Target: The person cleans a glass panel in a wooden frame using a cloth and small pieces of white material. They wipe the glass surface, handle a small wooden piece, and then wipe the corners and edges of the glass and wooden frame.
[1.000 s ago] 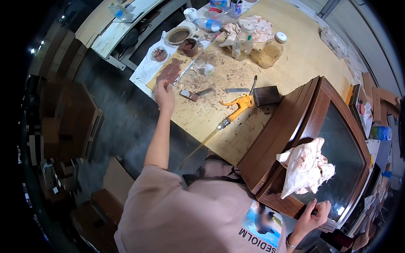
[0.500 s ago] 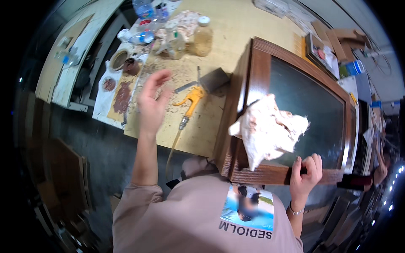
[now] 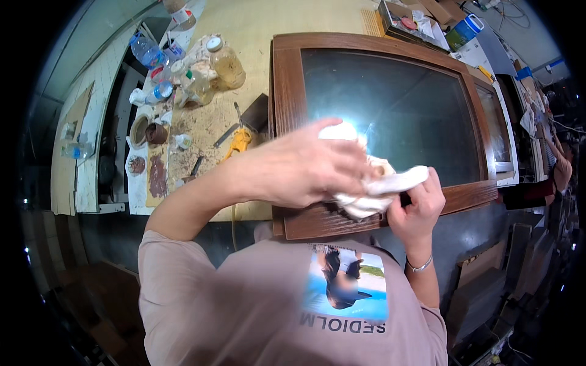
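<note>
holding a stained white rag (image 3: 360, 208) over a brown framed glass door (image 3: 403, 104), close to the door's near edge. pinching one end of the rag between thumb and fingers of the right hand (image 3: 419, 204). reaching across the rest with the left hand (image 3: 320, 168), too blurred to tell the spread of its fingers. jutting past the near edge of the table (image 3: 244, 24) with the door. seen left of it, a yellow air gun (image 3: 241, 140); farther off, a lidded jar (image 3: 227, 68) and, toward the table's left edge, a brown cup (image 3: 157, 133).

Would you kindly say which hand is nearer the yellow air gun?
Left. The left hand is right of the yellow air gun; the right hand is farther right, beyond the cloth.
</note>
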A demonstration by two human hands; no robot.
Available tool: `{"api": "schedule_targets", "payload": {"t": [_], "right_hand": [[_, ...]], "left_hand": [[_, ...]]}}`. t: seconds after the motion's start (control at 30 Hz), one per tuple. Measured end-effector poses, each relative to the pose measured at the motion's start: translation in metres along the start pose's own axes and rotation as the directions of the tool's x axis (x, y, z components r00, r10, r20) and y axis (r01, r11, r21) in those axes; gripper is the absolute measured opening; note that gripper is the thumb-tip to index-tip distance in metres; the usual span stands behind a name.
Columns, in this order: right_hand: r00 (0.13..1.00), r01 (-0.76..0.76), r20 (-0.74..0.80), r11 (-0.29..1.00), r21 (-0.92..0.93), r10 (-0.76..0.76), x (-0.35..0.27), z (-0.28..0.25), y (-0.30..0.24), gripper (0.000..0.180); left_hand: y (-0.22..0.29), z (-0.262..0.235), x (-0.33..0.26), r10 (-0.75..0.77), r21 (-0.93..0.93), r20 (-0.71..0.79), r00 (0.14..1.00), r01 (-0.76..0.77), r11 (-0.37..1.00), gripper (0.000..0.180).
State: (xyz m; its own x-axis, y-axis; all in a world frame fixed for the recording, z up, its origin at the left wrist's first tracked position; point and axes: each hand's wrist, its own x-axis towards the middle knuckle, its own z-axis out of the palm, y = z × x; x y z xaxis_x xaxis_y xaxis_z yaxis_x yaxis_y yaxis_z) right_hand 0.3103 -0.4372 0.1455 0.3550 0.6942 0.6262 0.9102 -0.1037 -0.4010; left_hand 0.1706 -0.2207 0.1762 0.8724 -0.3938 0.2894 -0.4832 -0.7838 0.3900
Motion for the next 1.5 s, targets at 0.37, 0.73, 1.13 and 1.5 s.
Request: {"api": "schedule_targets", "payload": {"t": [0.37,0.73,1.13,1.5], "right_hand": [[0.998,-0.025,0.047,0.998,-0.062,0.028,0.000,-0.006,-0.001,0.029],[0.997,-0.001,0.074,0.999,-0.044,0.004,0.001,-0.009,-0.003,0.031],[0.949,0.001,0.312,0.991,0.137,-0.044,0.017,-0.013,-0.006,0.014],[0.821,0.261,0.464,0.942,0.212,-0.332,0.069,0.047,-0.020,0.046]], "left_hand": [[-0.051,-0.024,-0.013,-0.187,0.063,-0.345,0.920,0.221,0.973,0.034],[-0.055,-0.029,-0.024,-0.326,0.265,-0.391,0.860,0.445,0.856,0.030],[-0.014,-0.032,-0.012,-0.663,-0.462,-0.502,0.556,0.475,0.749,0.021],[-0.001,-0.017,-0.068,-0.740,-0.684,-0.616,0.271,0.282,0.673,0.018]]}}
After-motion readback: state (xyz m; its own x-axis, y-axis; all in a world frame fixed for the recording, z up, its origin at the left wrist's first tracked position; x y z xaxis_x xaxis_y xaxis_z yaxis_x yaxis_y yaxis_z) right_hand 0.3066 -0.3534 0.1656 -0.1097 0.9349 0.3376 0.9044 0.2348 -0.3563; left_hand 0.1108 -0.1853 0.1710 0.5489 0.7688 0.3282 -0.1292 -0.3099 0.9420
